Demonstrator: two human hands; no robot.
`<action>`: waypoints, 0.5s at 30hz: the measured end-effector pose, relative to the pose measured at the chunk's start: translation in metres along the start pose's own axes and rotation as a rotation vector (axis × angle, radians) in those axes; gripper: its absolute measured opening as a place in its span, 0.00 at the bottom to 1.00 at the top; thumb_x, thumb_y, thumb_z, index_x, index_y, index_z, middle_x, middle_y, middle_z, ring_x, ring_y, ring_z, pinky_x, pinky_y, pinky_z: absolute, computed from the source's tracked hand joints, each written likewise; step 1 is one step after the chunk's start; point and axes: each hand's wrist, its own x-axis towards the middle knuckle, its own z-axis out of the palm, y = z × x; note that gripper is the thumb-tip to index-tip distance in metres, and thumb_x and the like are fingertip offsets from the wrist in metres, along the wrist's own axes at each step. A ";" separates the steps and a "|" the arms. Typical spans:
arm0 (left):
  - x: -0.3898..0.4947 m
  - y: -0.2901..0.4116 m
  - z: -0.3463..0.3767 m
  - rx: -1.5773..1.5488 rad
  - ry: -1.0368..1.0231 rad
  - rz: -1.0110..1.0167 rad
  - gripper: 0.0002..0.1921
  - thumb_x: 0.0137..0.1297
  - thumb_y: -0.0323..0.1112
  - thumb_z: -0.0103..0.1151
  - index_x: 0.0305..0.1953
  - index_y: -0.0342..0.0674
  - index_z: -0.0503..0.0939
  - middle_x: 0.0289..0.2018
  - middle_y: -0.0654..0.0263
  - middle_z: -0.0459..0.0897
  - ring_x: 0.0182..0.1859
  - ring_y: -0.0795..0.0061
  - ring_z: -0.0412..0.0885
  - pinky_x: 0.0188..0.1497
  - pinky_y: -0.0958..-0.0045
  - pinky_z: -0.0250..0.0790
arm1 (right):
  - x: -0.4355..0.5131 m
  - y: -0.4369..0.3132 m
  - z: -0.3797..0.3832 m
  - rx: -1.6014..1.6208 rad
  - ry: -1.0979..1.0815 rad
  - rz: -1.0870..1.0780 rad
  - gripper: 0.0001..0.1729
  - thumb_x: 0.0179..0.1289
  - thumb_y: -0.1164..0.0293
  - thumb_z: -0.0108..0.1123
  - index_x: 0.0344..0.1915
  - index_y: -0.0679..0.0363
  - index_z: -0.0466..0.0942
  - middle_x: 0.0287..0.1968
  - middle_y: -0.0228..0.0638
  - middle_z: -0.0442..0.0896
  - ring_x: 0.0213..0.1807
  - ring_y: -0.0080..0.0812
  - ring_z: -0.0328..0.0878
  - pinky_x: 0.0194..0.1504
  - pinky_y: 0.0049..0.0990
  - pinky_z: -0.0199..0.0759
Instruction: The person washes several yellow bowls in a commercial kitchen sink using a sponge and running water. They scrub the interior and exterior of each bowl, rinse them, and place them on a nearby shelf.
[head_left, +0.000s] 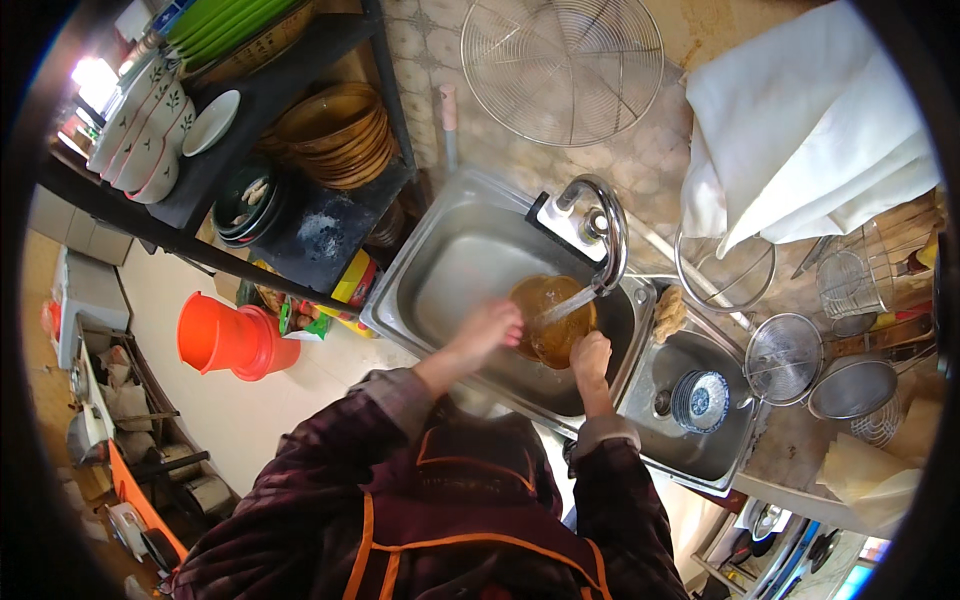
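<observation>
A brown bowl (562, 330) lies tilted in the large steel sink basin (450, 247), under water running from the chrome faucet (619, 232). My right hand (591, 356) grips the bowl's near right rim with curled fingers. My left hand (491, 330), blurred, is at the bowl's left side, fingers bent; whether it touches the bowl or holds anything cannot be told. Part of another brown rim seems to show at the bowl's left. In the small basin to the right, a stack of blue-and-white bowls (701, 402) rests on its side.
Brown bowls (337, 135) and patterned white bowls (150, 142) stack on the black shelf (315, 232) at left. Wire strainers (784, 358) lie right of the basins. A large round wire rack (562, 67) and white cloth (810, 135) are behind. Orange buckets (232, 337) stand on the floor.
</observation>
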 end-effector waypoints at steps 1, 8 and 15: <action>0.011 -0.007 0.015 -0.169 -0.055 -0.193 0.16 0.77 0.38 0.54 0.60 0.38 0.74 0.55 0.57 0.81 0.59 0.59 0.80 0.59 0.58 0.77 | -0.016 -0.016 -0.028 -0.047 0.021 -0.053 0.20 0.64 0.70 0.58 0.47 0.78 0.76 0.40 0.66 0.85 0.36 0.57 0.88 0.36 0.48 0.83; 0.071 -0.055 0.047 -0.909 -0.059 -0.023 0.21 0.77 0.37 0.56 0.65 0.33 0.71 0.59 0.55 0.80 0.61 0.57 0.79 0.63 0.54 0.74 | -0.059 -0.022 -0.068 0.075 0.245 -0.559 0.35 0.63 0.76 0.62 0.68 0.74 0.64 0.59 0.63 0.79 0.51 0.61 0.83 0.50 0.44 0.82; 0.019 -0.035 0.036 -0.760 -0.256 0.092 0.20 0.74 0.24 0.55 0.65 0.36 0.71 0.59 0.60 0.80 0.59 0.62 0.80 0.62 0.57 0.74 | -0.037 -0.069 -0.105 0.614 -0.139 -0.266 0.24 0.76 0.59 0.56 0.57 0.68 0.80 0.48 0.60 0.84 0.50 0.61 0.83 0.50 0.46 0.75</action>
